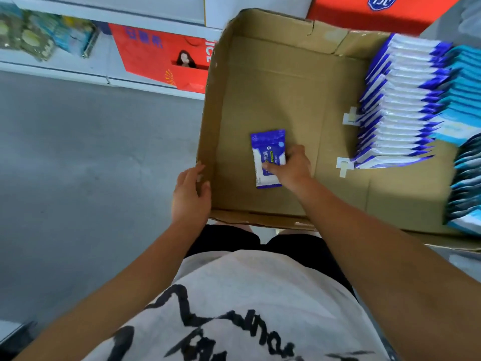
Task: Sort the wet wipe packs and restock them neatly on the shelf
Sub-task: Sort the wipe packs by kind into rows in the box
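Note:
A single blue-and-white wet wipe pack (266,155) lies flat on the bottom of an open cardboard box (281,100). My right hand (292,168) pinches its right edge, thumb across the pack's face. My left hand (191,194) grips the box's left wall near the front corner. Along the box's right side stands a neat row of several blue-and-white packs (398,105) on edge. Beside them, at the far right, run rows of light-blue packs (466,100).
A white shelf (78,71) at the upper left holds green and blue packets (39,37) and a red carton (166,58). Another red box (377,11) sits behind the cardboard box. Grey floor (91,165) spreads to the left.

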Demonstrator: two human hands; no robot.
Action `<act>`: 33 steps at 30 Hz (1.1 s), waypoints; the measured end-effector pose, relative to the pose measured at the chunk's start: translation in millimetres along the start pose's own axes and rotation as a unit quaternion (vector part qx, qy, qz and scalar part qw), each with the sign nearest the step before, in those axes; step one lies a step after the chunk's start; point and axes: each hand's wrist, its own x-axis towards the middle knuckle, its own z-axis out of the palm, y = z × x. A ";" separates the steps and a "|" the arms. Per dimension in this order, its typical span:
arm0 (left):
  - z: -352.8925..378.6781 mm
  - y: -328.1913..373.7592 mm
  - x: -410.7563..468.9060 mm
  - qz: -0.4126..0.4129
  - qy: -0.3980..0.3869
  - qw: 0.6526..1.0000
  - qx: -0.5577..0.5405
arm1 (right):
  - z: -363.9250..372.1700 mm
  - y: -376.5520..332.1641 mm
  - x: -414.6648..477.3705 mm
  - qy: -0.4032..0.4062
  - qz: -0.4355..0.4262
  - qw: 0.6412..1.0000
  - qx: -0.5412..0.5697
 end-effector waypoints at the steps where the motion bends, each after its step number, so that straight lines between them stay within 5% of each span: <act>1: 0.1 3.2 -3.0 0.014 0.025 0.999 0.038 | -0.3 2.1 -3.7 -0.016 0.014 0.999 0.034; 5: 8.5 28.8 -12.6 0.117 0.067 0.984 0.115 | -10.1 13.0 -28.6 -0.041 0.071 0.966 0.245; 10: 52.9 89.6 -21.9 0.013 -0.153 0.988 -0.027 | -57.7 38.3 -68.6 -0.146 0.104 0.899 0.400; 14: 95.6 128.2 -34.1 0.075 -0.210 0.972 -0.076 | -106.2 79.4 -83.6 -0.117 0.084 0.890 0.434; 19: 158.8 180.9 -45.2 0.203 -0.210 0.955 0.048 | -177.5 151.0 -69.2 0.115 0.075 0.961 0.241; 23: 216.0 206.2 -45.9 0.281 -0.191 0.929 0.145 | -229.7 186.3 -49.5 0.152 0.034 0.978 0.140; 29: 267.3 217.6 -48.5 0.141 -0.065 0.988 -0.014 | -264.3 203.3 -13.8 0.122 -0.125 0.983 -0.049; 33: 276.8 215.8 -47.9 0.096 -0.056 0.991 -0.071 | -261.3 179.1 15.8 0.117 -0.248 0.945 -0.177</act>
